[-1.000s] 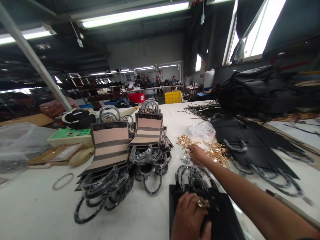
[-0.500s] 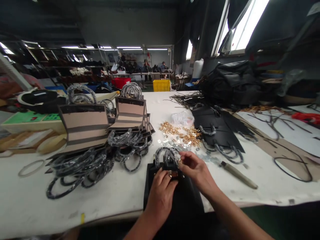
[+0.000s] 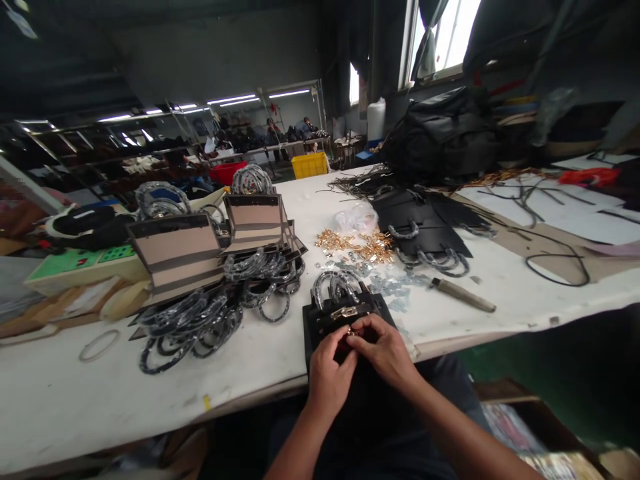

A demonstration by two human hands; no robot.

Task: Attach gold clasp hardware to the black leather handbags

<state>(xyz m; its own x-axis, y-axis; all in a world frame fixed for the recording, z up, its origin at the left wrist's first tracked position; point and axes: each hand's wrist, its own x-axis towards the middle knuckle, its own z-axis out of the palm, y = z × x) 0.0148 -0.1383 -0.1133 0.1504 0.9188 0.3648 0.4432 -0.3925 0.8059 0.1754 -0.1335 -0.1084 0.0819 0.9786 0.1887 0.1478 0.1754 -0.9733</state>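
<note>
A black handbag (image 3: 373, 303) lies at the table's front edge before me, its looped handles (image 3: 325, 285) wrapped in clear plastic. A gold-coloured metal clasp (image 3: 345, 312) sits across the bag's upper part. Just on the near side of that clasp, my left hand (image 3: 330, 373) and my right hand (image 3: 387, 350) meet at the fingertips. Both are closed in a pinch around a small gold-coloured metal piece (image 3: 354, 332), mostly covered by the fingers. Its exact kind does not show.
Gold-coloured metal fittings (image 3: 376, 247) and thin grey metal plates (image 3: 393, 287) lie scattered beyond the bag. To the right are a grey-handled tool (image 3: 463, 295) and flat black bag pieces (image 3: 425, 223). Stacked bag parts with wrapped handles (image 3: 187, 320) stand at left.
My right hand has come down from beside the handles to meet my left fingertips. My left hand has moved off the clasp, which now shows. The view has tilted and shifted.
</note>
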